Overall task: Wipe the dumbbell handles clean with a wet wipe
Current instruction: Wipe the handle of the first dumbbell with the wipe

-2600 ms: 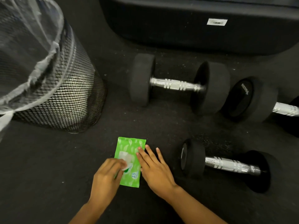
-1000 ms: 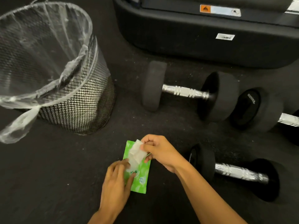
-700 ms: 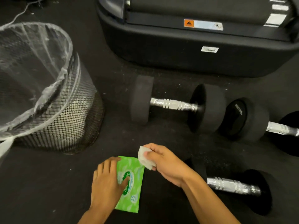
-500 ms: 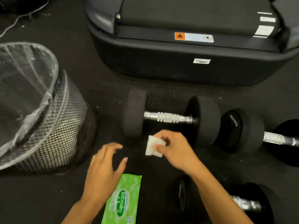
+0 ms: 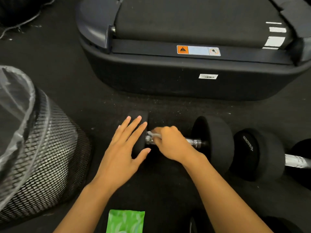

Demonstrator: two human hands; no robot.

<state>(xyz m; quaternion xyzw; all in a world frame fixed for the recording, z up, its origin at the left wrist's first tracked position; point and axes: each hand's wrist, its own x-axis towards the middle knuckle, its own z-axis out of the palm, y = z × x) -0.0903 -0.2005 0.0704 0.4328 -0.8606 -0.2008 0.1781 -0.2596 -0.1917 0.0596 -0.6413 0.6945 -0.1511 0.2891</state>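
Head view, centre of frame: right hand (image 5: 171, 145) is gripping the wet wipe (image 5: 154, 134) around the dumbbell (image 5: 213, 142) handle (image 5: 193, 142); left hand (image 5: 124, 148), fingers spread, is resting on its left weight.

Dumbbell (image 5: 213, 142) black, handle (image 5: 193, 142) silver; wipe (image 5: 154, 134) white; packet (image 5: 126, 221) green; mesh bin (image 5: 50, 165) black.

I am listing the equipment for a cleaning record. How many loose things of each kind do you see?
Dumbbells: 2, the dumbbell being wiped and the second dumbbell
Wet wipes: 1, the wet wipe under the right hand
Wipe packs: 1, the green pack
Mesh bins: 1, the mesh bin
Total: 5. A dark shape at the bottom edge is too cut off to count.
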